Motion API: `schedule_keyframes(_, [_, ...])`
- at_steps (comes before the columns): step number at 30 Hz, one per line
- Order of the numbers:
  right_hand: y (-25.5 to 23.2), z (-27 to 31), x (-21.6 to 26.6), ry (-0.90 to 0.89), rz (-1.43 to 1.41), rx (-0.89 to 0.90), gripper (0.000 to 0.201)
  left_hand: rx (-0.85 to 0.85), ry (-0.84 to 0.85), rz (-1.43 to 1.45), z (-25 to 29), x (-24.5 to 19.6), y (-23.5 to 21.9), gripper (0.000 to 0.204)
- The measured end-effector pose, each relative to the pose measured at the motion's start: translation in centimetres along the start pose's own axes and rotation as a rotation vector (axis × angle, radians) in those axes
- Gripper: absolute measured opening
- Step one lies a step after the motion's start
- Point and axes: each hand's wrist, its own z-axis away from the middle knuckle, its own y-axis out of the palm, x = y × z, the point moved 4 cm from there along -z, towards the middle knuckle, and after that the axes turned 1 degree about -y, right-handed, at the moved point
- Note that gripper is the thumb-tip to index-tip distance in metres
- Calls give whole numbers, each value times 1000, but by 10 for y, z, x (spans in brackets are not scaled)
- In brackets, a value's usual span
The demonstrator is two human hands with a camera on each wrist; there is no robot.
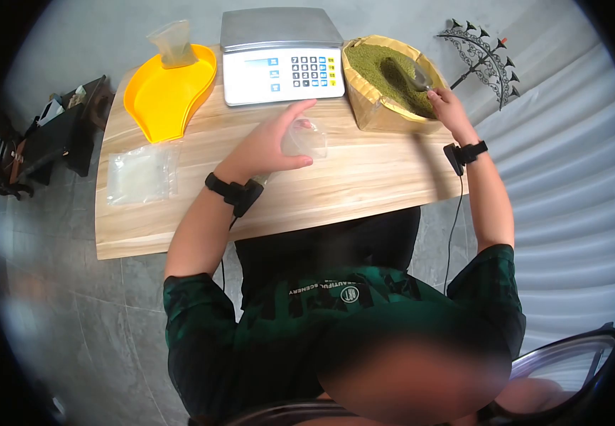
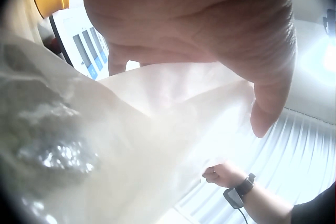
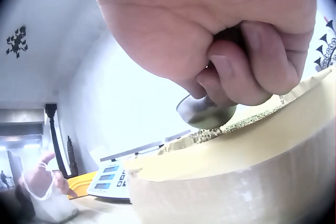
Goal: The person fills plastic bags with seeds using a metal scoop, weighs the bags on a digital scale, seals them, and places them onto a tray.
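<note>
The left hand is holding a clear, soft plastic bag over the table of pale striped wood. Its thumb and forefinger are spreading wide apart at the bag's mouth, and this mouth is standing open between them. In the left wrist view a greenish patch is showing in the lower part of the bag, but I cannot tell what it is.

The right hand is gripping a shiny metal scoop tightly, with the fingers bending closely around the handle. The scoop is resting in the green granules, which are filling a wide, yellowish-brown paper sack at the right side of the table.

A white-and-grey electronic scale with a metal plate is standing just beside the sack. Left of the scale a bright yellow plastic tray is lying, with a translucent pouch standing at its far end. Nearer to the person, flat transparent plastic packaging is lying.
</note>
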Motion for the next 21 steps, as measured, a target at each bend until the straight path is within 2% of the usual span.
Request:
schedule_keyframes(3, [-7, 16, -7, -15, -166, -107, 28, -1, -9, -33, 0, -1, 0, 94])
schedule_keyframes(6, [-6, 34, -10, -25, -184, -166, 26, -2, -32, -35, 0, -4, 0, 95])
schedule_keyframes(12, [7, 59, -24, 58, -292, -140, 22, -8, -46, -12, -1, 0, -1, 96])
schedule_keyframes(21, [-7, 56, -13, 6, -456, -152, 18, -2, -9, -66, -1, 5, 0, 91])
